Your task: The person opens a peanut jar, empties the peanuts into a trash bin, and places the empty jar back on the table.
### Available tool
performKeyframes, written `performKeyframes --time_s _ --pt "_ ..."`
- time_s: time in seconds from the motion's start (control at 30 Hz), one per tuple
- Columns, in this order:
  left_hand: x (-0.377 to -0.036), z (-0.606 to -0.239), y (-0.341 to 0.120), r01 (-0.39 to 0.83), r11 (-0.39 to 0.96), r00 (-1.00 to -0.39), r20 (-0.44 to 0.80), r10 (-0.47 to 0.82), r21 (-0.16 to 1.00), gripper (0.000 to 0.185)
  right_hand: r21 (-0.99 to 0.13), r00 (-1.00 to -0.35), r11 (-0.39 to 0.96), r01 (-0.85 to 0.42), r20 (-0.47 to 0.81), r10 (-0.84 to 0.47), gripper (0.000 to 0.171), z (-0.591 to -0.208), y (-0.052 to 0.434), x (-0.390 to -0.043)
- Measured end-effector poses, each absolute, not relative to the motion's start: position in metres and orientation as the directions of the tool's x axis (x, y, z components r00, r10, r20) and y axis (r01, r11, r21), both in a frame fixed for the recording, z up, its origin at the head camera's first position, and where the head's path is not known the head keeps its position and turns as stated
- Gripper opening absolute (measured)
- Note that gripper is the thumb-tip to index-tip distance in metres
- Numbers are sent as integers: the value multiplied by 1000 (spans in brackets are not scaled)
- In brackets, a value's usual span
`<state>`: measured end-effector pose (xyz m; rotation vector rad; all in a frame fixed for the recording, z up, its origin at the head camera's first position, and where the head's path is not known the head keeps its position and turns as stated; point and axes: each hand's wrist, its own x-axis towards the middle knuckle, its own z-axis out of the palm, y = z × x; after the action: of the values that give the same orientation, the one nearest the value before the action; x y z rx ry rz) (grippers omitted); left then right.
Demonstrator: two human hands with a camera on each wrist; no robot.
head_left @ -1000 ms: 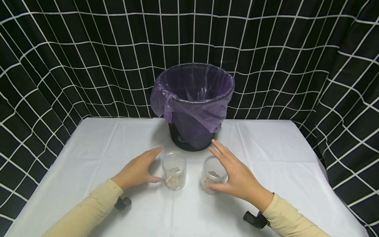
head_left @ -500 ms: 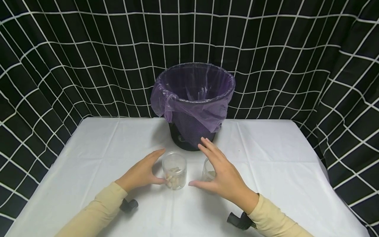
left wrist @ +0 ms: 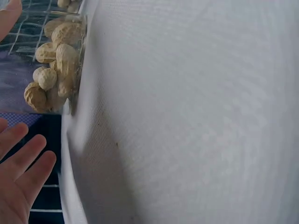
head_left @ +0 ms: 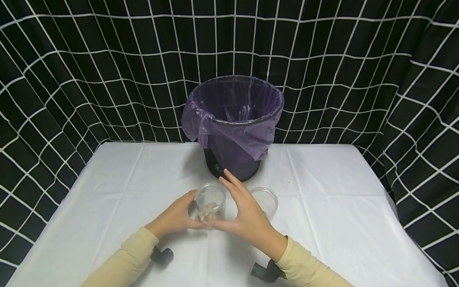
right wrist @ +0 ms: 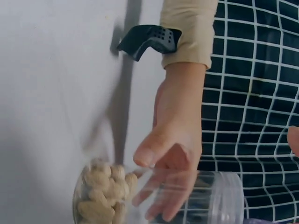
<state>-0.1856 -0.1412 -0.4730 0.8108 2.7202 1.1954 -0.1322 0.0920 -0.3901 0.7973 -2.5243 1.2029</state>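
Observation:
A clear jar (head_left: 210,201) with peanuts (left wrist: 60,58) low inside stands on the table between my hands. My left hand (head_left: 177,215) is at its left side, thumb and fingers spread apart; in the left wrist view its fingers (left wrist: 30,170) are extended and apart from the jar. My right hand (head_left: 247,213) hovers at the jar's right, fingers extended and thumb overlapping its lower front. In the right wrist view, the left hand's fingers show through the clear wall of the jar (right wrist: 196,196). A second clear jar (head_left: 265,201) is partly hidden behind the right hand.
A black mesh bin (head_left: 229,159) with a purple liner (head_left: 238,135) stands behind the jars. White cloth (head_left: 322,199) covers the table. Black curtains with a white grid (head_left: 143,71) enclose the back and sides. Each wrist bears a dark camera mount (head_left: 267,272).
My right hand has moved left, from the right-hand jar to the left-hand one. My left hand has edged right, closer about the left-hand jar. Both jars have stayed in place.

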Motion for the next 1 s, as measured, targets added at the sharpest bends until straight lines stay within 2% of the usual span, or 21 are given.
performKeyframes --time_s 0.27,0.7,1.0 --pt "-183 -475 -140 388 546 -875 111 471 743 98 -752 -886 474 -458 341 -314 96 -399 75 -135" --pt "-183 -481 -133 380 495 -890 164 425 782 102 -790 -924 482 -379 300 -235 98 -411 64 -140" --pt "-182 -481 -130 310 459 -900 101 425 833 105 -808 -935 470 -355 296 -197 101 -420 60 -139"
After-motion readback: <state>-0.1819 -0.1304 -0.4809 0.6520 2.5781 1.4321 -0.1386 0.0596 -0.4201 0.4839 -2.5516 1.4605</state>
